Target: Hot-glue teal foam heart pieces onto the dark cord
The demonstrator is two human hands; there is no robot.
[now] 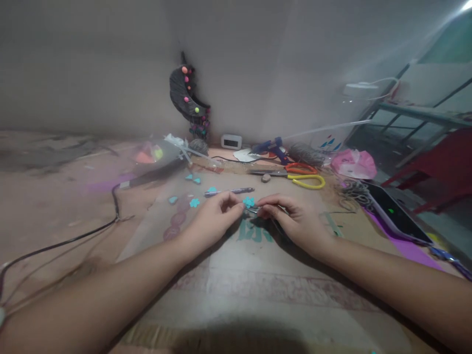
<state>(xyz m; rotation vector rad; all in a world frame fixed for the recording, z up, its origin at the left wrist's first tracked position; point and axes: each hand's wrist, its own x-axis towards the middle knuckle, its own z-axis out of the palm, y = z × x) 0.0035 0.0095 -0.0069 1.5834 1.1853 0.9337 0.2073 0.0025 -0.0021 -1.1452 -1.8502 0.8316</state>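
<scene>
My left hand point(217, 216) pinches a small teal paper cut-out point(248, 201) between thumb and fingers, just above a sheet of cardboard point(236, 275). My right hand point(291, 219) is closed around a small pair of dark scissors point(254, 210), whose metal tip touches the cut-out. Both hands meet at the middle of the cardboard. Several more teal cut-outs point(194, 202) lie to the left of my left hand, beside a purple pen point(229, 191).
Orange and yellow-handled scissors point(298, 175), a blue glue gun point(271, 147), a roll of twine point(306, 155), a pink bag point(353, 163) and a phone point(396, 216) lie right. A black cable point(73, 238) runs left. A dark crescent decoration point(186, 96) leans against the wall.
</scene>
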